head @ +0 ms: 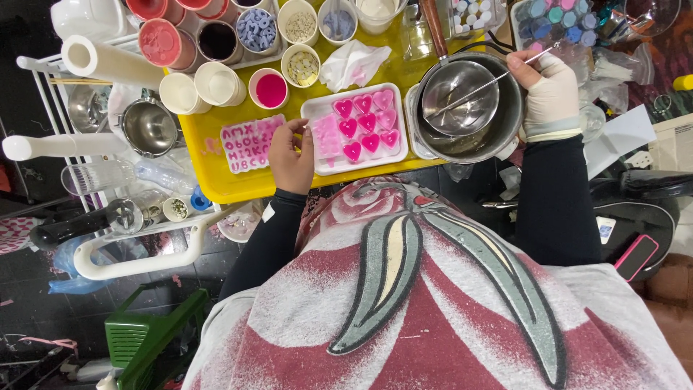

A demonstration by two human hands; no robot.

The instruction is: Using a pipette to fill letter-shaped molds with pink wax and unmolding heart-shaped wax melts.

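Note:
My left hand (290,155) rests on the yellow tray (216,184), fingers curled, touching the left edge of a white mould (317,108) filled with pink hearts (366,123). My right hand (550,90), in a light glove, pinches a thin metal stick (491,81) that reaches down into a small steel saucepan (458,97). That saucepan sits inside a larger steel pot (505,126) at the tray's right end. A pale letter mould (249,143) lies just left of my left hand.
Several cups of pink liquid, beads and flakes (268,88) stand at the tray's back, with a crumpled tissue (354,63). A white wire rack (137,253) on the left holds steel bowls and jars. A green stool (151,336) stands below. A pink phone (635,256) lies at right.

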